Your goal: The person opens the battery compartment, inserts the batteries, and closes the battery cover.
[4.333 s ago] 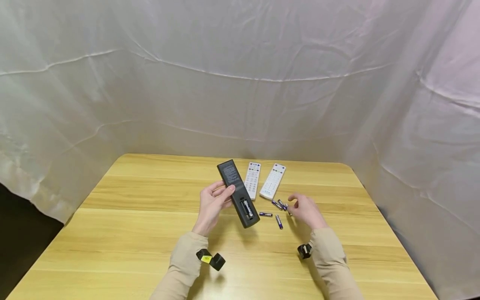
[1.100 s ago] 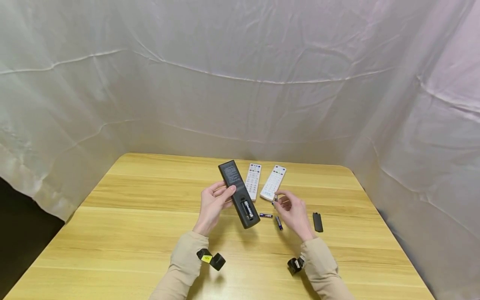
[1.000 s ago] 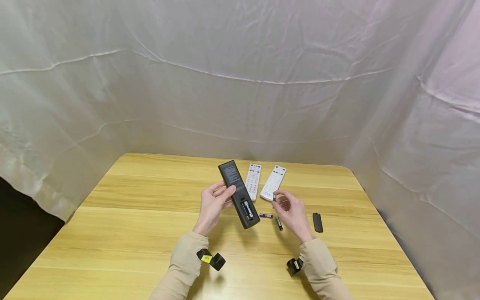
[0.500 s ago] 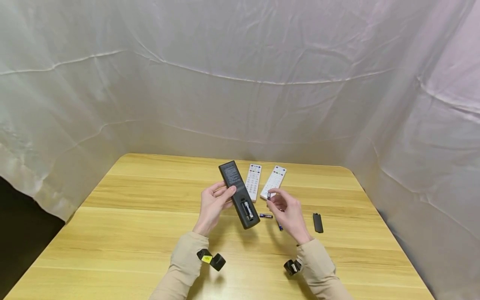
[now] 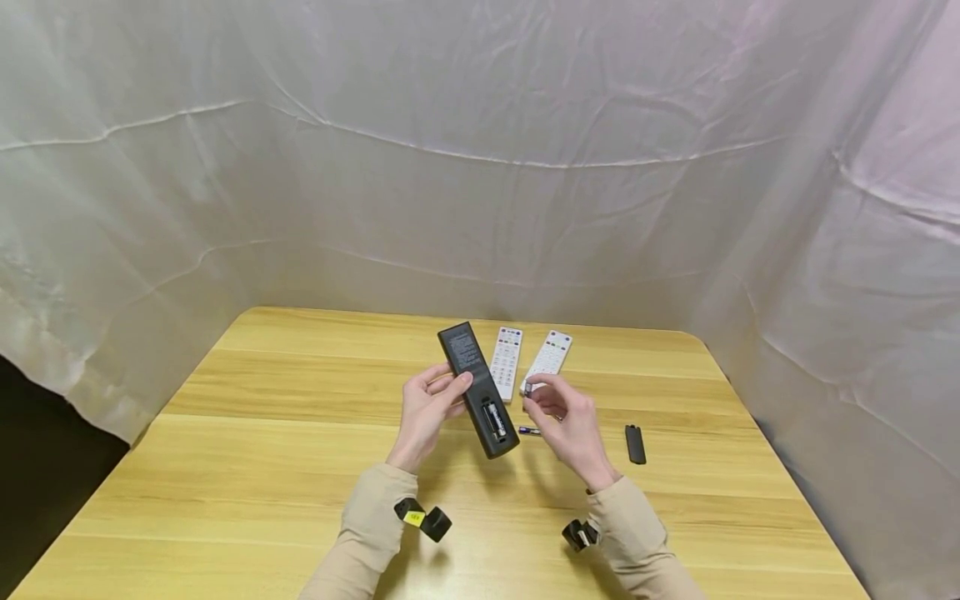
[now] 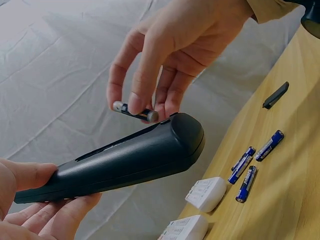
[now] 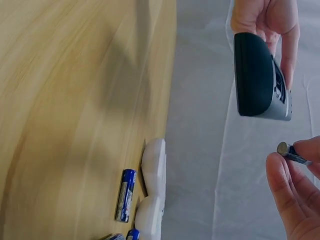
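My left hand [image 5: 423, 412] grips a black remote control [image 5: 462, 347], back side up and tilted, clear of the table. Its battery compartment is uncovered, and a battery [image 5: 495, 417] shows inside. Just right of the remote's lower end, my right hand [image 5: 567, 427] pinches a second battery [image 5: 528, 389] between thumb and fingers. The left wrist view has this small cylinder [image 6: 148, 115] close above the compartment end of the remote. In the right wrist view its flat metal end [image 7: 283, 148] points toward the camera, apart from the remote.
Two white remote controls, one [image 5: 506, 362] left of the other [image 5: 551, 350], lie behind the hands. Several blue batteries [image 6: 270, 146] lie on the wooden table [image 5: 262, 467], partly hidden by my right hand in the head view. A black battery cover [image 5: 635, 445] lies at right.
My right hand has picked a battery from the table and carried it left toward the black remote. The cover, unseen at first, now shows. My left hand has stayed nearly still.
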A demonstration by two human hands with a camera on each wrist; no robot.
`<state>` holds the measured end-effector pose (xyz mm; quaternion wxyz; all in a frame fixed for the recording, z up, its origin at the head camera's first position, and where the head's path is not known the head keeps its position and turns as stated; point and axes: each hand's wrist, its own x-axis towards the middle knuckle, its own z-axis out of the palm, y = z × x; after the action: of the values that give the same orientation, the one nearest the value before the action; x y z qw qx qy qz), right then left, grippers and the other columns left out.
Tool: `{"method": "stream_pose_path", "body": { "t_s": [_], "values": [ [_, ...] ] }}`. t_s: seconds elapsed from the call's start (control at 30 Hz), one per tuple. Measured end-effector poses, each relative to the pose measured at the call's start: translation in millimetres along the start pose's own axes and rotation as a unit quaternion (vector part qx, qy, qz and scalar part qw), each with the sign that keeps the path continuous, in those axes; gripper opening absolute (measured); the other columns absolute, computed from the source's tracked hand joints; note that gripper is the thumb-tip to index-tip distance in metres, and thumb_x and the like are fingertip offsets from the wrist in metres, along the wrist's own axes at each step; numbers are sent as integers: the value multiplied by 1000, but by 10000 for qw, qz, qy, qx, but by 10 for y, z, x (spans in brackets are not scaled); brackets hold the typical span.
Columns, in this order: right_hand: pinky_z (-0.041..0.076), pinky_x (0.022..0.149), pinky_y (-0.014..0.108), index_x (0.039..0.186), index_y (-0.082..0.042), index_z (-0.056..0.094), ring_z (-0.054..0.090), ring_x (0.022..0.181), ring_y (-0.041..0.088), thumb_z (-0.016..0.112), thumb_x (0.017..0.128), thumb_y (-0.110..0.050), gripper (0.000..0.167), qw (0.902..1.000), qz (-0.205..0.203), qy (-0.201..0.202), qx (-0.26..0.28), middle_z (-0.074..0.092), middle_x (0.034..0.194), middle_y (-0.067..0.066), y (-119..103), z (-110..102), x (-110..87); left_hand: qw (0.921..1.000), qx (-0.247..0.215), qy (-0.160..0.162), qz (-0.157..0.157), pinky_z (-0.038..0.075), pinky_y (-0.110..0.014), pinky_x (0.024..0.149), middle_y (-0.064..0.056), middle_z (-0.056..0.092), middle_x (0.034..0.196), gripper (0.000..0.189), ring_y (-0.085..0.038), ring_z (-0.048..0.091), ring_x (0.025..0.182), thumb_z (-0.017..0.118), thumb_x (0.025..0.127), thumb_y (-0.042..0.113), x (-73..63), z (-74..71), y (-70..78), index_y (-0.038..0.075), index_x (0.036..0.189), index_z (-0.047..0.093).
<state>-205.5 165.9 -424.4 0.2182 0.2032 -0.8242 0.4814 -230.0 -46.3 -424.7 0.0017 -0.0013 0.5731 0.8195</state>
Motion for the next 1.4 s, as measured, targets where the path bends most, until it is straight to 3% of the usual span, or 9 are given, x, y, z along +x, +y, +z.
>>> {"method": "stream_pose_path", "body": {
  "t_s": [0.53,1.03,1.4],
  "values": [
    [66,68,27,110,0,67,72,70,22,75,84,7,28,9978,-642,-59,155,75,84,13,-147,106,9,10000,25,39,12,66,-29,72,-20,77,103,40,-12,75,75,69,92,3,-4,-1,4,-8,129,59],
    [66,68,27,108,2,67,73,70,23,73,85,9,25,9950,-944,-246,208,74,83,15,-211,224,3,10000,41,30,44,66,-28,73,-22,76,106,39,-12,75,77,69,93,4,-8,6,8,-8,129,59],
    [63,68,19,108,1,68,72,73,17,77,82,7,28,9917,-1166,-175,-511,74,85,11,-266,297,-17,10000,49,55,50,66,-29,73,-22,76,107,41,-12,75,78,69,93,4,7,-1,-2,-7,130,59]
  ]
}}
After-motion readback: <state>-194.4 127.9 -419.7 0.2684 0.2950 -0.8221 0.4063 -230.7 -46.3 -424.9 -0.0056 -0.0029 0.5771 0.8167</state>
